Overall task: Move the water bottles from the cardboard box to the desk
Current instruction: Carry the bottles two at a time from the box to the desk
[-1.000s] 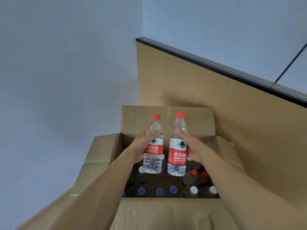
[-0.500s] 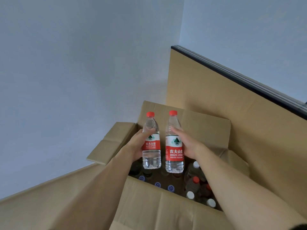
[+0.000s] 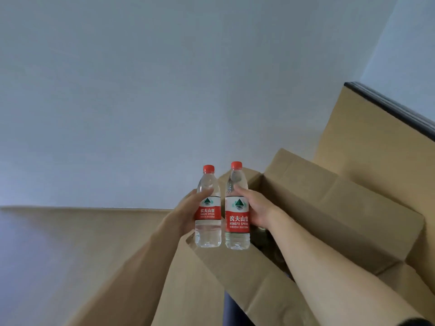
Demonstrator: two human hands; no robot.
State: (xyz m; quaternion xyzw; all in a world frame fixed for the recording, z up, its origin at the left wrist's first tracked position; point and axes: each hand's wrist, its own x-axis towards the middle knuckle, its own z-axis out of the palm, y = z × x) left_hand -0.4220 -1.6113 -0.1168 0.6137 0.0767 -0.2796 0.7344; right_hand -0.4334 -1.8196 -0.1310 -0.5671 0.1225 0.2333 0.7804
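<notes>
Two clear water bottles with red caps and red labels stand upright side by side in the air. My left hand (image 3: 186, 214) grips the left bottle (image 3: 208, 209) round its label. My right hand (image 3: 257, 211) grips the right bottle (image 3: 236, 208) the same way. Both bottles hover over the near left corner of the open cardboard box (image 3: 329, 208). The inside of the box is mostly hidden behind my right forearm and the box's near wall. A tan desk surface (image 3: 70, 243) stretches to the left, below the bottles.
A grey wall fills the upper view. A tan panel with a dark top rail (image 3: 388, 107) rises behind the box on the right. The box's flaps stick out at its near and far edges.
The view has swung left. Both bottles, still gripped, have moved from above the box's middle to its left corner. The bottles left in the box have dropped out of sight.
</notes>
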